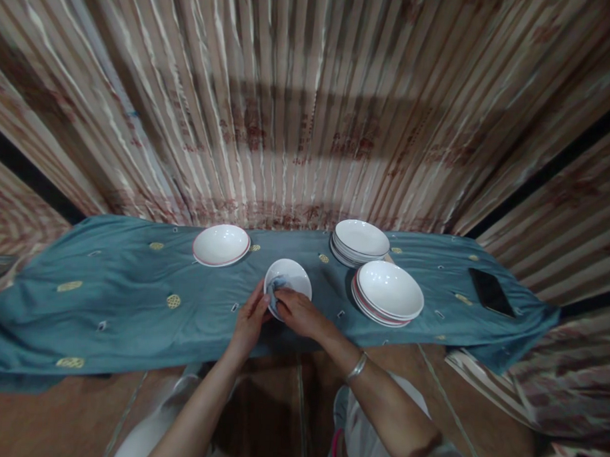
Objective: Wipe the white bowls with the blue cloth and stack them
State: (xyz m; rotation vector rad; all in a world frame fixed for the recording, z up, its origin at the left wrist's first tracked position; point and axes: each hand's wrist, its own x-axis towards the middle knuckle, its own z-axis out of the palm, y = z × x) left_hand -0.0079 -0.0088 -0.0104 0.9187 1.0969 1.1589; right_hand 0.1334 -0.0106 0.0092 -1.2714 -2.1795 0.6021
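Here on my remote feed, the white bowl (300,276) sits front and centre, at the near middle of the surface (136,316), and both hands are on it! The left hand (250,313) grips the bowl's near-left side, thumb up by the rim; the right hand (298,311) reaches inside, fingers bunched on a blue-grey cloth (274,299) against the inner left wall. Whether the bowl's base touches the surface or hangs just above it, I can't tell; the hands cover that part. That glossy wall looks like glazed ceramic to me: rigid, fairly light at this size, slick if damp and likely to chip if knocked. So I'd favour a hold just like the left one, thumb at the rim and fingers supporting the outside. The cloth, by contrast, looks limp and forgiving; a loose pinch from above should do. Over to the far left, a red-rimmed dish (222,244) stands well apart; on the right, a dark-rimmed stack (361,237) sits far, a red-rimmed stack (390,291) just nearer, and a dark, phone-like slab (491,292) lies at far right!
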